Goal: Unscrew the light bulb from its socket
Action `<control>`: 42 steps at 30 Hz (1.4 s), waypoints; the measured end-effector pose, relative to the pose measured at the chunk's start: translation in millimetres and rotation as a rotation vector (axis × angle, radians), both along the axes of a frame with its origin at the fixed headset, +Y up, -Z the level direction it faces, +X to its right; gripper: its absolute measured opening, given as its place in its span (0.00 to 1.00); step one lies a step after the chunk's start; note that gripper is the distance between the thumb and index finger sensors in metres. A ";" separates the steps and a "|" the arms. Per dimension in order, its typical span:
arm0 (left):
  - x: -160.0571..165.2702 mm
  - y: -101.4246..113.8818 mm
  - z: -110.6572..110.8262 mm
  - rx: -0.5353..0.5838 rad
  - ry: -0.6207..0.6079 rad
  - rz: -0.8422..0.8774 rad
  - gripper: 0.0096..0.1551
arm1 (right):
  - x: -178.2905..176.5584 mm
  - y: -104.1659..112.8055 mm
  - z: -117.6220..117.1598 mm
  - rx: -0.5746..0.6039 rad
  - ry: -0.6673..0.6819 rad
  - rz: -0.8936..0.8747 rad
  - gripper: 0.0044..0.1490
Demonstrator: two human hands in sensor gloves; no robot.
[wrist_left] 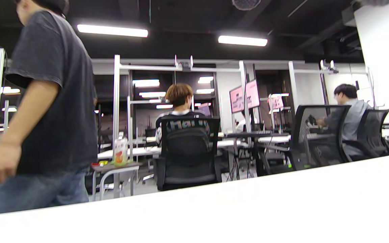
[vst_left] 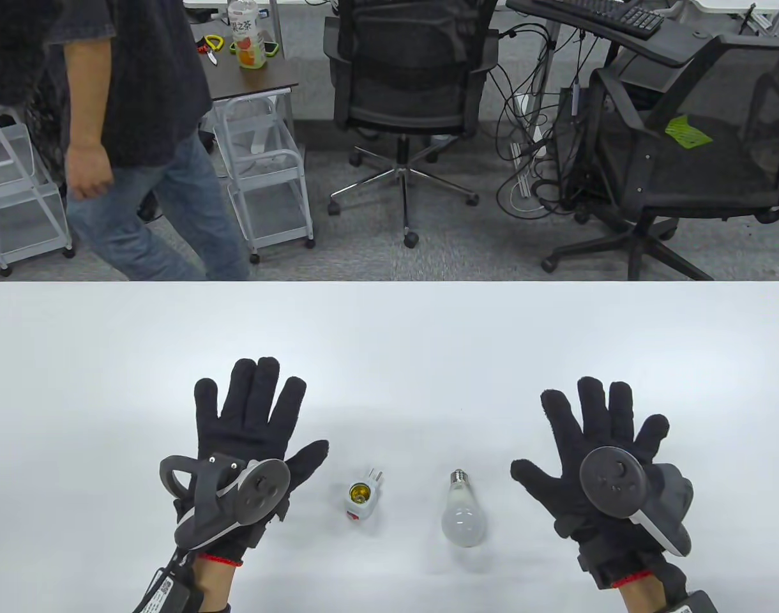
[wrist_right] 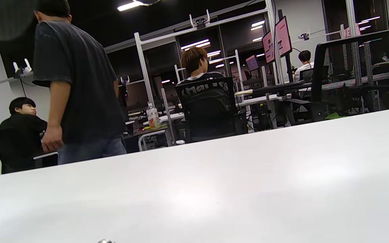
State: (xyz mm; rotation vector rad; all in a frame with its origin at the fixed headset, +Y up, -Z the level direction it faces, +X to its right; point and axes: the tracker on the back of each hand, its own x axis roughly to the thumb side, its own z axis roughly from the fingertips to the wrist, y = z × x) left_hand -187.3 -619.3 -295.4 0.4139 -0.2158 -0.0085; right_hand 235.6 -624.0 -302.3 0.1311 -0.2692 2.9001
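Observation:
A white light bulb (vst_left: pixel 463 516) lies on the white table (vst_left: pixel 389 345) with its metal screw base pointing away from me. A small white socket adapter (vst_left: pixel 361 497) stands apart to its left, its brass-lined opening empty and facing up. My left hand (vst_left: pixel 252 421) rests flat on the table, fingers spread, left of the socket. My right hand (vst_left: pixel 603 434) rests flat, fingers spread, right of the bulb. Both hands hold nothing. Neither wrist view shows fingers; the right wrist view catches a small metal tip (wrist_right: pixel 105 241) at its bottom edge.
Beyond the table's far edge stand two black office chairs (vst_left: pixel 405 96), a small side table with a bottle (vst_left: pixel 248 41), and white carts. A person in a dark shirt and jeans (vst_left: pixel 134 147) walks past at the far left.

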 end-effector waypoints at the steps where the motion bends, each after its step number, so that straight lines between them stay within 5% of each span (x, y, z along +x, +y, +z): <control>1: 0.0 -5.0 -3.2 -0.019 0.003 -0.009 0.56 | -1.4 -2.7 -0.9 -0.010 0.004 0.007 0.65; 7: 0.0 -21.2 -10.1 -0.139 0.089 -0.038 0.61 | -7.7 -8.3 -2.2 -0.018 0.021 0.047 0.66; 42: 3.0 -23.6 -11.6 -0.172 0.105 -0.076 0.58 | -8.1 -10.5 -3.1 -0.030 -0.003 0.060 0.67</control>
